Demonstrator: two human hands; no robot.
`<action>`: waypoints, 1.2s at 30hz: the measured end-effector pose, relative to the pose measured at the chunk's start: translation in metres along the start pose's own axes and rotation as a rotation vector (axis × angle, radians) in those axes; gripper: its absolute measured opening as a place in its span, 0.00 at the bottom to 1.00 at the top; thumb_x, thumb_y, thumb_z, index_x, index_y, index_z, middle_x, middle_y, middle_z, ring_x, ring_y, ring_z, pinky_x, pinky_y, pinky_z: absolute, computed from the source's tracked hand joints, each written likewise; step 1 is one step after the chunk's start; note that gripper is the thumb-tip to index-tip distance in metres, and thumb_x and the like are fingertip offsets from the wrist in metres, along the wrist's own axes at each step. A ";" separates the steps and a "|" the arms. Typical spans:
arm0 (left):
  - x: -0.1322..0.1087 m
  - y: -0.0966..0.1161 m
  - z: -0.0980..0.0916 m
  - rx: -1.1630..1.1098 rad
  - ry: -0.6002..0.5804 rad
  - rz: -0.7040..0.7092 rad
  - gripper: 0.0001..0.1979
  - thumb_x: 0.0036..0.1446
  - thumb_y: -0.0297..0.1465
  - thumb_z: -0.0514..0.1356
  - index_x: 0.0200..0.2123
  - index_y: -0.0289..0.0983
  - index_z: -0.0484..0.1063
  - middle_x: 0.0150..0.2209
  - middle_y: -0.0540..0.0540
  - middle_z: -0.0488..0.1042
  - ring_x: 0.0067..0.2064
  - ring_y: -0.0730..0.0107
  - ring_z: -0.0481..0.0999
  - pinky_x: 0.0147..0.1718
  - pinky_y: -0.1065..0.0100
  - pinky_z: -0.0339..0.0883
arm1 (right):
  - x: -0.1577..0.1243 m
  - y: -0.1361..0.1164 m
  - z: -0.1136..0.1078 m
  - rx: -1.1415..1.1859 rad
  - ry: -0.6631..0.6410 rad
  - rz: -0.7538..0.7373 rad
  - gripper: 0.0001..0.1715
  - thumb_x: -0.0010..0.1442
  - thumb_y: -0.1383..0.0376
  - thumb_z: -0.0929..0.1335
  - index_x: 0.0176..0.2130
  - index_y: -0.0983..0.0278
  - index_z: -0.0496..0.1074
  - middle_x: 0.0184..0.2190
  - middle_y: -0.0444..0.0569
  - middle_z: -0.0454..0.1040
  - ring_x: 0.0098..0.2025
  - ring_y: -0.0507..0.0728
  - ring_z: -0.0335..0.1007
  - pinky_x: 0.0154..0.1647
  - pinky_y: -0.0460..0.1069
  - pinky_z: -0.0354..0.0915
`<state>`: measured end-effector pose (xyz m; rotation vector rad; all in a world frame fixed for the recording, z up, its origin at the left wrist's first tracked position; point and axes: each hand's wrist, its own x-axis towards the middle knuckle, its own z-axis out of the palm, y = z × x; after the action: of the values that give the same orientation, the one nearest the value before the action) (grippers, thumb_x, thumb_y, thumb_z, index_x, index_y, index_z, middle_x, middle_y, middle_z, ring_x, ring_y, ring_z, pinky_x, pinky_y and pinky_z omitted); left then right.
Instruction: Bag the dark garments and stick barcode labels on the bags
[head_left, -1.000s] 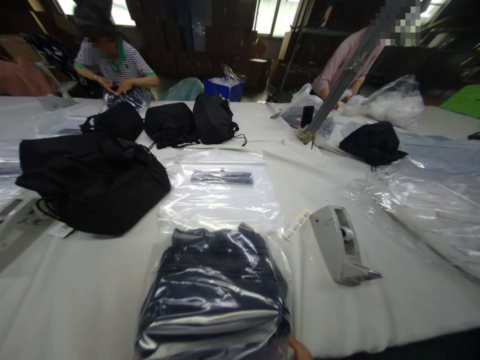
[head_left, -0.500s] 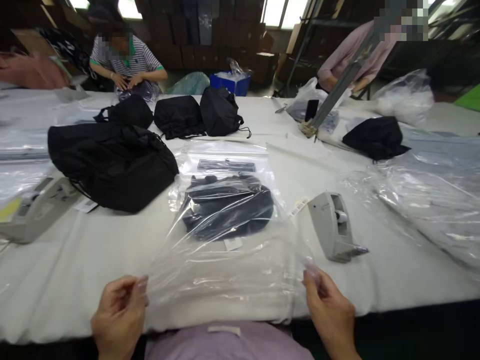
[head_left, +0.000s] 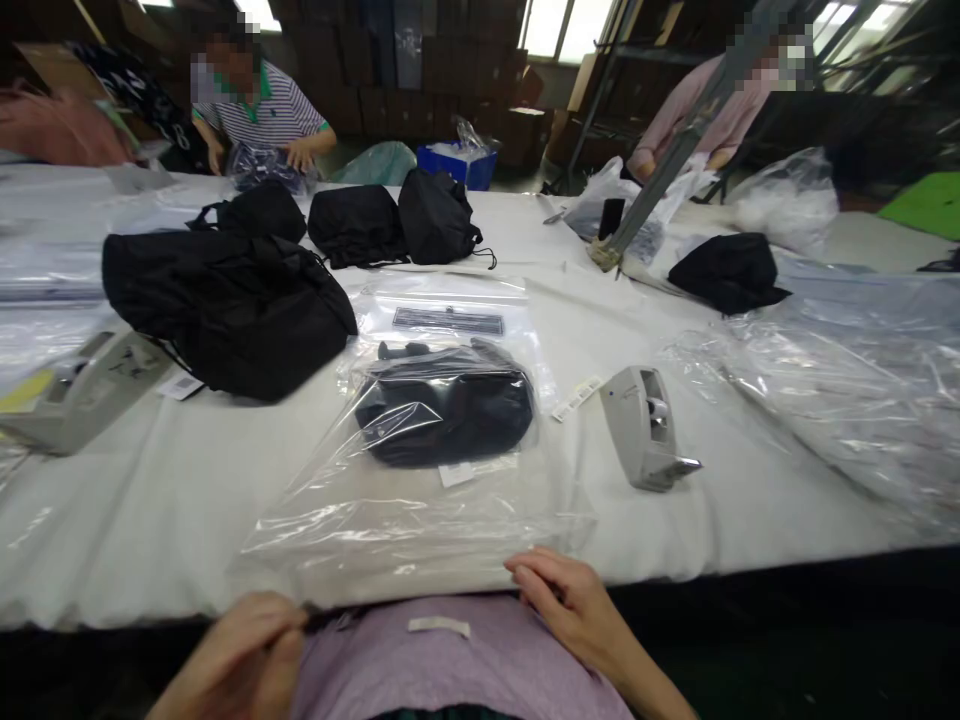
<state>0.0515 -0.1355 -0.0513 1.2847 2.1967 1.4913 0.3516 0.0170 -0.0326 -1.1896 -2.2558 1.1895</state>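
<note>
A clear plastic bag [head_left: 420, 535] lies flat at the table's near edge, with a dark pouch [head_left: 450, 410] and a small white tag [head_left: 457, 473] showing inside it. A printed black-lined panel [head_left: 448, 321] shows near its far end. My right hand [head_left: 566, 605] is at the bag's near edge, its thumb and curled fingers closed on the film. My left hand [head_left: 244, 655] is lower, just off the table edge near the bag's left corner. Its thumb and fingers are pressed together; what they hold, if anything, is hidden and slightly blurred.
Grey tape dispensers stand right [head_left: 637, 430] and left [head_left: 82, 390]. Black drawstring bags [head_left: 225, 310] lie on the left and at the back. Stacked clear bags [head_left: 847, 390] cover the right side. A slanted metal post [head_left: 660, 170] rises behind; two people work across the table.
My right hand has moved left along the bag's near edge. My left hand has dropped toward the table edge. The bag now lies flatter, and the view has shifted slightly.
</note>
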 end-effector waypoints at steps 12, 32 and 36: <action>0.032 0.001 0.113 0.305 -0.939 0.334 0.33 0.58 0.25 0.55 0.66 0.38 0.54 0.62 0.35 0.63 0.59 0.53 0.68 0.56 0.54 0.65 | 0.039 0.047 0.050 -0.618 0.175 -0.490 0.29 0.56 0.80 0.58 0.55 0.70 0.69 0.56 0.63 0.70 0.57 0.63 0.67 0.55 0.58 0.69; 0.025 -0.026 0.140 0.220 -1.047 0.183 0.11 0.61 0.26 0.49 0.36 0.36 0.72 0.35 0.44 0.72 0.37 0.62 0.70 0.38 0.65 0.61 | 0.118 0.047 0.093 -0.858 -0.086 -0.139 0.28 0.60 0.76 0.62 0.59 0.67 0.65 0.45 0.60 0.75 0.44 0.63 0.74 0.38 0.53 0.72; 0.023 -0.027 0.140 0.198 -1.033 0.198 0.12 0.61 0.25 0.49 0.35 0.37 0.72 0.35 0.43 0.71 0.35 0.62 0.70 0.35 0.65 0.60 | 0.132 0.049 0.098 -0.884 -0.096 -0.131 0.26 0.61 0.75 0.62 0.59 0.71 0.64 0.42 0.63 0.75 0.40 0.64 0.76 0.37 0.55 0.73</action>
<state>0.1044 -0.0286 -0.1333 1.8049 1.5400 0.4098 0.2392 0.0856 -0.1423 -1.2139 -2.9838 0.1508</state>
